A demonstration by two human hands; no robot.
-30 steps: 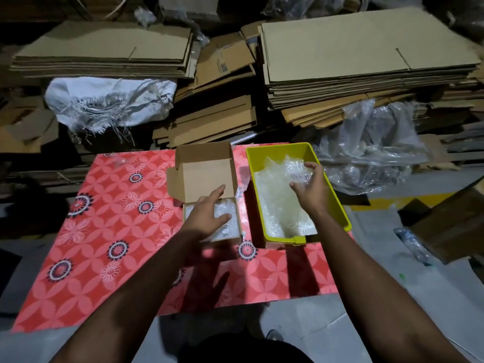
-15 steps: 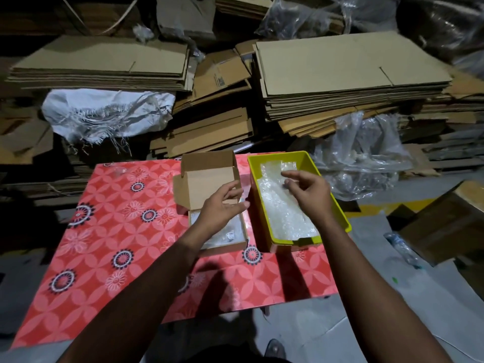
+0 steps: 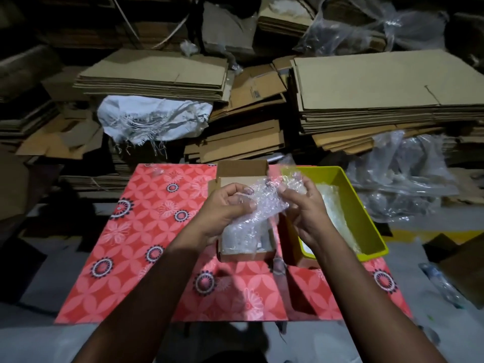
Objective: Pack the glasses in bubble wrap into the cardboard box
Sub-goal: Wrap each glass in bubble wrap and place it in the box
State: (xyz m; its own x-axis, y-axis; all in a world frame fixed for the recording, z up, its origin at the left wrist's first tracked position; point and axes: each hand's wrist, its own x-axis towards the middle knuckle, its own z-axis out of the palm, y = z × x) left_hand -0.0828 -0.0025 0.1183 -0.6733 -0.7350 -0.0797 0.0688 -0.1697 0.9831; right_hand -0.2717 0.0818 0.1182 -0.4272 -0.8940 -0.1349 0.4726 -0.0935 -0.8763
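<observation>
Above the open cardboard box [image 3: 246, 247], my left hand [image 3: 225, 208] and right hand [image 3: 303, 205] now grip one bubble wrap piece [image 3: 264, 203], lifted moments ago from the yellow bin [image 3: 366, 221] alongside.

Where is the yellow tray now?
The yellow tray sits on the red cloth right of centre, directly right of the cardboard box.

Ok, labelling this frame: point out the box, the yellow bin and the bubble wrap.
box [image 3: 243, 254]: head view, front wall.
yellow bin [image 3: 365, 221]: head view, right inner wall.
bubble wrap [image 3: 264, 203]: head view, middle, between hands.
</observation>
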